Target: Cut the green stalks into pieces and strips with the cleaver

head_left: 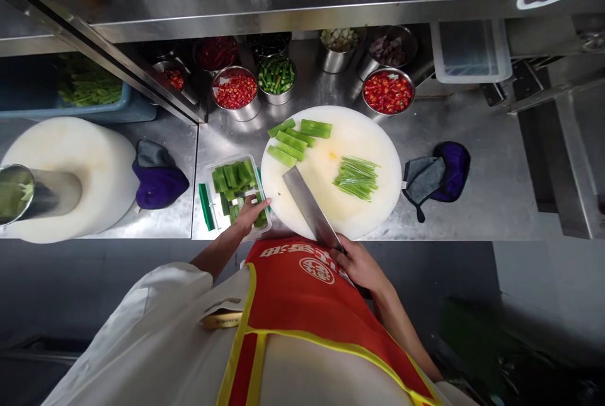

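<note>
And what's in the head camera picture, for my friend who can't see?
Someone's right hand holds a cleaver that extends over a round white board with green slabs and thin green strips. The left hand is at a clear tub of green pieces.

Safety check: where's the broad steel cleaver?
Head view, just below centre: the broad steel cleaver is in the right hand, blade over the round white board.

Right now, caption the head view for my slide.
Right hand holds a cleaver over the white board; left hand at a tub of green pieces.
</note>
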The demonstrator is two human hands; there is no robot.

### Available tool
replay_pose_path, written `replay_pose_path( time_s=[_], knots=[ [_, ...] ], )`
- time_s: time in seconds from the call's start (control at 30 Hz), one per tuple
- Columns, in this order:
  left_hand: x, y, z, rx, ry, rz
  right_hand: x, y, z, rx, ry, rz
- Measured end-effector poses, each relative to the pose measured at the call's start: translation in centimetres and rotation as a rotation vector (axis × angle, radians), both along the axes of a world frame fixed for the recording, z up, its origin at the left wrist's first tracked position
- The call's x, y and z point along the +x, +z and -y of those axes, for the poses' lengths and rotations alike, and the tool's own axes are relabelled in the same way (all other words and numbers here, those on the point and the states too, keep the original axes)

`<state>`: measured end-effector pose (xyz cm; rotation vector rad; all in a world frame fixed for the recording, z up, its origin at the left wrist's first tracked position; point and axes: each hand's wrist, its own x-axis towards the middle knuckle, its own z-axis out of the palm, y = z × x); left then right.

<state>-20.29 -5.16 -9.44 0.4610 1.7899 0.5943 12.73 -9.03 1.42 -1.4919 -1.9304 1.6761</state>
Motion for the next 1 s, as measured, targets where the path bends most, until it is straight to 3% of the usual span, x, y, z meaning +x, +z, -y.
replay_pose_path(
  time_s=[0.13, 0.37, 0.47, 0.53, 0.67, 0.77, 0.9, 1.0],
  knots=[
    [1.5, 0.2, 0.3, 0.096, 0.115, 0.078, -0.1, 0.0, 0.2, -0.01, -0.015, 0.003],
    [2.2, 1.2, -0.3, 0.149, -0.041, -0.254, -0.3, 0.1, 0.2, 0.008, -0.022, -0.003],
    [1.8, 3.1, -1.0, 0.236, -0.037, -0.354, -0.1, 0.2, 0.5, 0.019, -0.015, -0.027],
    [1.3, 5.1, -2.4, 0.346, -0.11, -0.448, 0.4, 0.1, 0.8, 0.01, -0.017, -0.043],
    [0.7, 9.1, -8.8, 0.618, -0.493, -0.525, 1.9, -0.1, 1.7, -0.025, -0.043, -0.059],
    [1.5, 10.7, -15.6, 0.742, -0.851, -0.449, 2.7, -0.1, 2.0, -0.037, -0.054, -0.038],
    [4.4, 10.8, -23.1, 0.743, -1.312, -0.504, 2.5, 0.4, 2.0, -0.028, -0.06, -0.019],
    [6.6, 10.0, -25.7, 0.734, -1.532, -0.626, 2.1, 0.8, 2.0, -0.044, -0.078, -0.021]
  ],
)
